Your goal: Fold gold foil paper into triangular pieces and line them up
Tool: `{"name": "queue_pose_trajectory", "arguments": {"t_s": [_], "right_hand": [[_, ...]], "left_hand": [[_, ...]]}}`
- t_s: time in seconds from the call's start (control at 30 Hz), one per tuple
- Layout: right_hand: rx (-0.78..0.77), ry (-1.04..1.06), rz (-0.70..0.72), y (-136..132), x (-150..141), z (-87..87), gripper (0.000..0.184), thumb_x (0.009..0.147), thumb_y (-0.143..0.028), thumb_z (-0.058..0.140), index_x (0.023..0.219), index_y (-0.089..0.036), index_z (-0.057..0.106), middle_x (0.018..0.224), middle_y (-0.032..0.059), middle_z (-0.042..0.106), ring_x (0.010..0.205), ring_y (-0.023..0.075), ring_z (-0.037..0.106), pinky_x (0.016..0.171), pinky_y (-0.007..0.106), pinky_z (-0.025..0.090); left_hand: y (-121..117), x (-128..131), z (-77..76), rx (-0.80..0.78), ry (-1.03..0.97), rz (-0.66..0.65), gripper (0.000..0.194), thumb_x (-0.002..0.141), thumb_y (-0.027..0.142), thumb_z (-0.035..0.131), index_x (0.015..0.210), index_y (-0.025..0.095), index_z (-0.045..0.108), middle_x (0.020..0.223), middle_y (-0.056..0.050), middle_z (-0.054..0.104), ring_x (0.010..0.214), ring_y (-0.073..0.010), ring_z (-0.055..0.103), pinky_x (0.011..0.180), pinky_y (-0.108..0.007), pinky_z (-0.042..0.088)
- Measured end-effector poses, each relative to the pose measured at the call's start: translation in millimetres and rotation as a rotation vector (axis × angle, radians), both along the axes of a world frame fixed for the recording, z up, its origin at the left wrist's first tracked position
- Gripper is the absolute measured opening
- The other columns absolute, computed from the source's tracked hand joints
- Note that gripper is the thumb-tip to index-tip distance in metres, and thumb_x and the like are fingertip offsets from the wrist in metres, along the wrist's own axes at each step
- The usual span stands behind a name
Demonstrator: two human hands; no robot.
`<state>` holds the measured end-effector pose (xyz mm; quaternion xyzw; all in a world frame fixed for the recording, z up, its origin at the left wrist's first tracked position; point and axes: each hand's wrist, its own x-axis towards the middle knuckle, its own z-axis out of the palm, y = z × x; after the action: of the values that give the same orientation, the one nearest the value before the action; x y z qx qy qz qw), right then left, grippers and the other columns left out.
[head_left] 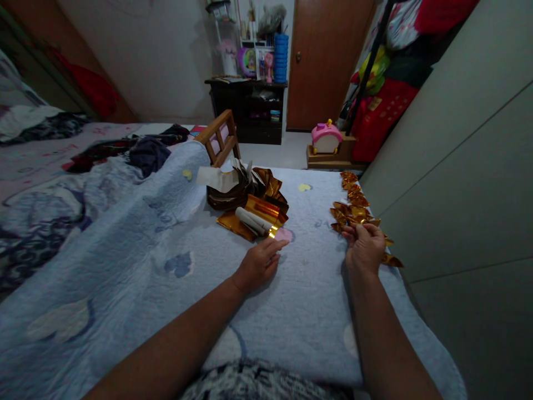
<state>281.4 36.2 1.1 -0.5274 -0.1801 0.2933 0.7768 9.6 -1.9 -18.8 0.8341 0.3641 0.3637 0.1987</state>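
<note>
My left hand [260,264] rests just in front of a pile of gold foil paper, its fingers stretched out and nothing seen in them. Closest to it lies a gold foil sheet [263,207] with pale rolled paper [254,221] on it. Behind that is a loose stack of foil-backed paper [229,194], pale sides curling up. My right hand [364,244] is closed, fingertips pinched at a folded gold foil piece [357,215] in the row on the right. More folded gold pieces [355,191] lie beyond it, and another [392,260] sits beside the wrist.
A pale blue quilt [308,289] covers the surface under my hands. A wooden rail [220,136] stands at the far left, with clothes [147,155] behind. The pale panel [458,183] borders the right edge. A pink toy case [326,138] stands beyond the far edge.
</note>
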Motion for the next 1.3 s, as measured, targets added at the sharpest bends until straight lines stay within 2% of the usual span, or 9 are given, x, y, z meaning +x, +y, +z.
{"name": "queue_pose_trajectory", "arguments": {"t_s": [0.13, 0.47, 0.6, 0.73, 0.83, 0.97, 1.03, 1.17, 1.3], "right_hand": [[0.025, -0.088, 0.024, -2, -5, -2.9, 0.029, 0.067, -0.028, 0.074, 0.084, -0.022, 0.051, 0.080, -0.0028, 0.065, 0.062, 0.0133, 0.070, 0.050, 0.022, 0.056], [-0.086, -0.224, 0.304, -15, -39, -5.1, 0.020, 0.069, -0.030, 0.072, 0.079, -0.020, 0.057, 0.070, -0.0050, 0.059, 0.052, 0.0098, 0.057, 0.045, 0.021, 0.047], [-0.141, -0.285, 0.415, -19, -46, -7.3, 0.015, 0.070, -0.028, 0.068, 0.079, -0.021, 0.057, 0.064, -0.0055, 0.058, 0.050, 0.0101, 0.054, 0.045, 0.021, 0.044], [-0.189, -0.328, 0.486, -21, -49, -11.3, 0.015, 0.070, -0.028, 0.068, 0.078, -0.022, 0.057, 0.059, -0.0058, 0.057, 0.048, 0.0109, 0.052, 0.044, 0.022, 0.039], [-0.204, -0.368, 0.533, -21, -51, -13.2, 0.013, 0.070, -0.029, 0.067, 0.078, -0.022, 0.058, 0.061, -0.0054, 0.057, 0.048, 0.0113, 0.052, 0.044, 0.022, 0.038], [-0.209, -0.440, 0.574, -22, -53, -12.7, 0.008, 0.071, -0.027, 0.063, 0.076, -0.023, 0.058, 0.064, -0.0043, 0.058, 0.050, 0.0122, 0.049, 0.046, 0.024, 0.038], [-0.209, -0.467, 0.599, -23, -55, -12.5, 0.007, 0.071, -0.027, 0.061, 0.076, -0.023, 0.059, 0.066, -0.0033, 0.059, 0.051, 0.0129, 0.049, 0.048, 0.025, 0.038], [-0.192, -0.555, 0.677, -25, -57, -14.5, 0.007, 0.073, -0.028, 0.061, 0.078, -0.023, 0.060, 0.070, -0.0011, 0.063, 0.056, 0.0153, 0.052, 0.054, 0.028, 0.041], [-0.137, -0.748, 0.765, -28, -61, -17.0, 0.005, 0.078, -0.026, 0.060, 0.081, -0.022, 0.063, 0.071, 0.0000, 0.063, 0.066, 0.0184, 0.058, 0.064, 0.030, 0.045]], "left_hand": [[1, 0, 1.0, -0.020, -0.001, -0.017, 0.046, 0.092, 0.009, 0.050, 0.136, 0.021, 0.057, 0.116, -0.010, 0.069, 0.099, -0.0184, 0.069, 0.088, -0.032, 0.058], [2, 0, 0.9, 0.047, -0.022, 0.009, 0.028, 0.090, 0.007, 0.052, 0.111, 0.016, 0.069, 0.100, -0.009, 0.070, 0.091, -0.0178, 0.068, 0.081, -0.029, 0.057], [1, -2, 2.7, 0.129, -0.079, 0.112, 0.026, 0.089, 0.006, 0.053, 0.105, 0.017, 0.070, 0.098, -0.007, 0.069, 0.092, -0.0179, 0.066, 0.082, -0.030, 0.056], [1, -5, 8.1, 0.190, -0.047, 0.292, 0.022, 0.090, 0.010, 0.056, 0.103, 0.020, 0.070, 0.100, -0.007, 0.068, 0.095, -0.0214, 0.062, 0.088, -0.037, 0.052], [5, -6, 8.9, 0.194, 0.029, 0.417, 0.023, 0.090, 0.015, 0.059, 0.110, 0.021, 0.069, 0.112, -0.009, 0.067, 0.106, -0.0262, 0.059, 0.097, -0.045, 0.047], [12, -6, 3.8, 0.169, 0.132, 0.486, 0.049, 0.089, 0.021, 0.062, 0.138, 0.020, 0.053, 0.142, -0.015, 0.057, 0.133, -0.0336, 0.048, 0.114, -0.056, 0.032], [14, -5, 1.4, 0.158, 0.179, 0.492, 0.059, 0.090, 0.023, 0.062, 0.146, 0.020, 0.045, 0.149, -0.016, 0.052, 0.142, -0.0361, 0.040, 0.118, -0.061, 0.021], [17, -3, -0.1, 0.124, 0.274, 0.472, 0.061, 0.091, 0.026, 0.063, 0.149, 0.024, 0.044, 0.146, -0.014, 0.056, 0.146, -0.0395, 0.034, 0.118, -0.069, 0.010], [18, -3, 0.7, 0.111, 0.315, 0.489, 0.049, 0.090, 0.025, 0.063, 0.139, 0.024, 0.057, 0.130, -0.014, 0.062, 0.136, -0.0387, 0.041, 0.117, -0.068, 0.016]]}}
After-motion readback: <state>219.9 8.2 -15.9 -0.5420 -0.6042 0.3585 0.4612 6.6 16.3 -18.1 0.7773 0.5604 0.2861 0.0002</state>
